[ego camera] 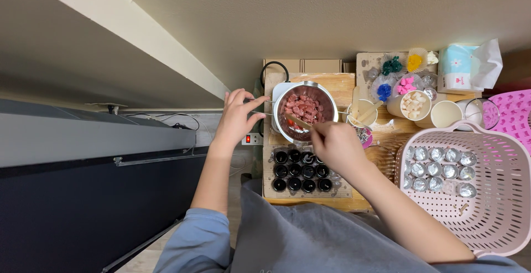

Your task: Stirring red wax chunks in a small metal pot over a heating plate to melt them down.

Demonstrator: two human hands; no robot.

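Note:
A steel pot [327, 97] holding reddish-pink chunks [303, 107] sits on a white heater at the back of a wooden board. My left hand [237, 119] grips the pot's thin wire handle at its left side. Over the pot's near rim, my right hand [336, 144] holds a wooden stick [297, 121] whose tip is down among the chunks. Just in front of the pot, several small black jars [301, 170] stand in rows.
A pink plastic basket [498, 217] with several small silver tins is at the right. Cups with sticks and white cubes [416, 106], bags of coloured shapes, a tissue pack [462, 68] and a pink mould [514, 115] stand behind. A power strip [251, 138] lies left.

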